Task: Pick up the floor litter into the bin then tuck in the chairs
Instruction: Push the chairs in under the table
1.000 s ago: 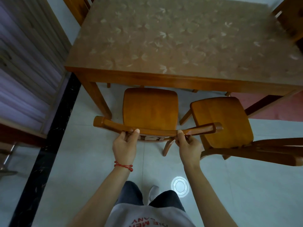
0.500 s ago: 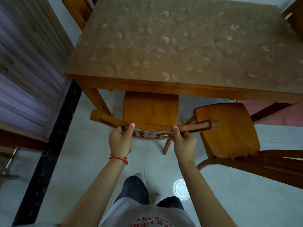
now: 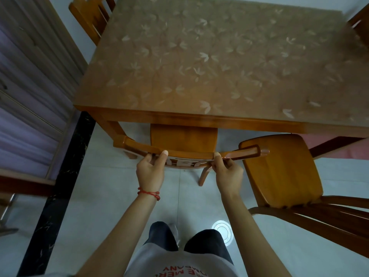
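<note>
A wooden chair (image 3: 183,139) stands in front of me with most of its seat under the wooden table (image 3: 209,116). Its curved top rail runs left to right just below the table's near edge. My left hand (image 3: 150,172), with a red string at the wrist, grips the rail left of centre. My right hand (image 3: 227,172) grips the same rail right of centre. A second wooden chair (image 3: 279,170) stands to the right, pulled out from the table, its back towards the lower right.
A third chair (image 3: 89,15) shows at the table's far left corner, and another chair's edge at the far right (image 3: 359,23). A cabinet with slats fills the left side. A black floor strip (image 3: 60,186) runs along it. A round light reflection (image 3: 221,230) lies on the tiles near my feet.
Both hands have pushed the chair forward: more of its seat is now under the table, and I have stepped closer.
</note>
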Motion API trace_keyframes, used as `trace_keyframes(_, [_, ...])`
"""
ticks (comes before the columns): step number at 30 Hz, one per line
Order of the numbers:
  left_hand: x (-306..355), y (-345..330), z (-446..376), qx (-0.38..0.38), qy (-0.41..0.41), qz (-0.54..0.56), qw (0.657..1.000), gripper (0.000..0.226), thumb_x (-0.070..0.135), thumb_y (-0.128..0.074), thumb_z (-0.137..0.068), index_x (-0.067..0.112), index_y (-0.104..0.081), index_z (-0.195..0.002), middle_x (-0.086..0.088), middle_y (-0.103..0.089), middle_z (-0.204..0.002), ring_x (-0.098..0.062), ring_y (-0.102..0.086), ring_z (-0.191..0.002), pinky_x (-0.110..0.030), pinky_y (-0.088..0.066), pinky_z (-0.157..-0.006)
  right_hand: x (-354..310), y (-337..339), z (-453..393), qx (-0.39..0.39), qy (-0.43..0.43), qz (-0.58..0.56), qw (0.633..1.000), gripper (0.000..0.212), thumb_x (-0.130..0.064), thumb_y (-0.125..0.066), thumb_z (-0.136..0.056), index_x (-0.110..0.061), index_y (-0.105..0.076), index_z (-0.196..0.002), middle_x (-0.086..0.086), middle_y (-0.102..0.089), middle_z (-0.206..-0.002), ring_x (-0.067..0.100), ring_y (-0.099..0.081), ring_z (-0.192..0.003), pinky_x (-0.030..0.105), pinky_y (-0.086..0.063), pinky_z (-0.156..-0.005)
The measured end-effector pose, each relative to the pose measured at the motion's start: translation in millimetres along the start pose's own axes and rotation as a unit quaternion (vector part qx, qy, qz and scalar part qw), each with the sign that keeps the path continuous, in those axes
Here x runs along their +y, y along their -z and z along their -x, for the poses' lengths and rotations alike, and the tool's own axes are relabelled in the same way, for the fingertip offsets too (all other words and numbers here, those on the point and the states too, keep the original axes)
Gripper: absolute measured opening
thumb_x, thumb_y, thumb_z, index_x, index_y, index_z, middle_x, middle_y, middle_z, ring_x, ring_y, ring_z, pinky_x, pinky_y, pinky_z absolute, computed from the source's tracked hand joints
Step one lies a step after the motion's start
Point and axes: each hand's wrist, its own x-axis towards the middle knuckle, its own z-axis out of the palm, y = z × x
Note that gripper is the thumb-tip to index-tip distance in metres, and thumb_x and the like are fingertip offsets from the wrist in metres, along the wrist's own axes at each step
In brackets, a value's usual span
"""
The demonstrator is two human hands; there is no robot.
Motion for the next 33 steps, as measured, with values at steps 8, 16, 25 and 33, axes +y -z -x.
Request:
trace_keyframes(8, [12, -18, -34, 0.015, 0.026, 0.025, 0.999, 0.017, 0.024, -0.061, -0.085, 0.007, -0.064, -0.081, 0.006, -0.060, -0.067, -0.003, -0.055, -0.068, -0.017, -0.040, -0.061, -17, -12, -31, -0.011, 0.002, 0.006, 1.000, 0.027, -0.032, -0.055, -0.089, -0.016, -0.062, -0.068, 0.000, -0.065, -0.066, 0.023, -0.067, -0.072, 0.032, -0.054, -0.071])
trace_keyframes(16, [28, -43, -60, 0.012, 0.011, 0.030, 0.999, 0.017, 0.023, -0.061, -0.085, 0.006, -0.064, -0.081, 0.005, -0.060, -0.068, 0.001, -0.055, -0.067, -0.002, -0.041, -0.053, -34, -17, -73, -0.008, -0.003, 0.011, 1.000, 0.032, -0.033, -0.056, -0.088, -0.007, -0.064, -0.071, 0.005, -0.068, -0.069, 0.024, -0.068, -0.071, 0.041, -0.057, -0.075])
trace_keyframes(25, [29, -55, -79, 0.024, 0.007, 0.031, 0.999, 0.018, 0.022, -0.062, -0.085, 0.006, -0.064, -0.078, 0.003, -0.061, -0.067, 0.002, -0.058, -0.063, -0.001, -0.041, -0.055, -38, -26, -91, -0.005, -0.002, -0.004, 1.000, 0.040, -0.035, -0.058, -0.086, 0.002, -0.063, -0.073, 0.027, -0.067, -0.077, 0.043, -0.063, -0.079, 0.057, -0.051, -0.079])
trace_keyframes(33, [26, -54, -79, 0.030, 0.023, 0.026, 0.999, 0.021, 0.022, -0.061, -0.084, 0.006, -0.061, -0.071, 0.001, -0.055, -0.058, 0.003, -0.054, -0.054, -0.020, -0.039, -0.057, -39, -27, -87, -0.012, -0.002, 0.001, 1.000, 0.031, -0.031, -0.056, -0.088, -0.007, -0.062, -0.069, 0.024, -0.067, -0.075, 0.040, -0.064, -0.075, 0.052, -0.053, -0.077])
